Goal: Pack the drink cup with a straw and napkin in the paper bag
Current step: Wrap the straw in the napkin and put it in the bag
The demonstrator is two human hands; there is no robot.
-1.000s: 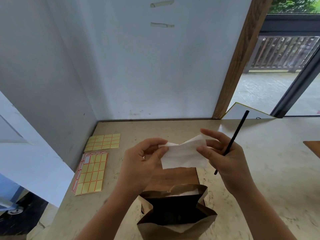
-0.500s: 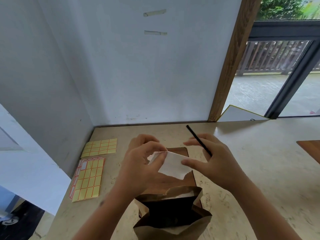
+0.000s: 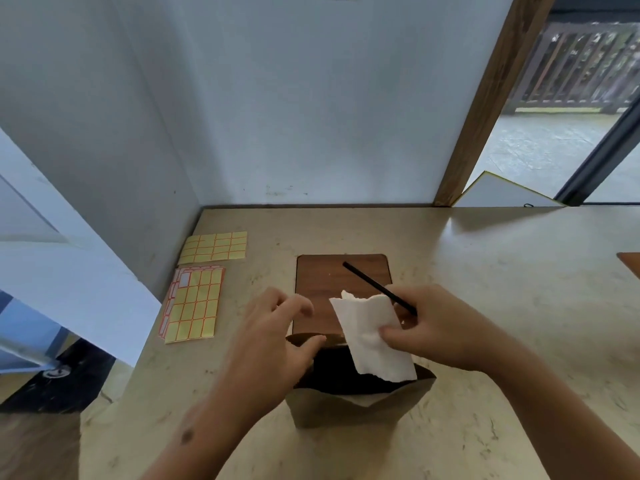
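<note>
Over the open paper bag [image 3: 360,405] standing just below both hands, the left hand [image 3: 277,344] spreads at its rim while the right hand [image 3: 436,330] pinches napkin [image 3: 372,332] and black straw [image 3: 379,287], apparently ready to lower them inside; any cup is unseen.

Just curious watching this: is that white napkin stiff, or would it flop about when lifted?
Probably floppy: the napkin droops over the paper bag from the right hand. Likely very light; fingertips alone hold it. Its ragged edge suggests easy tearing.
</note>
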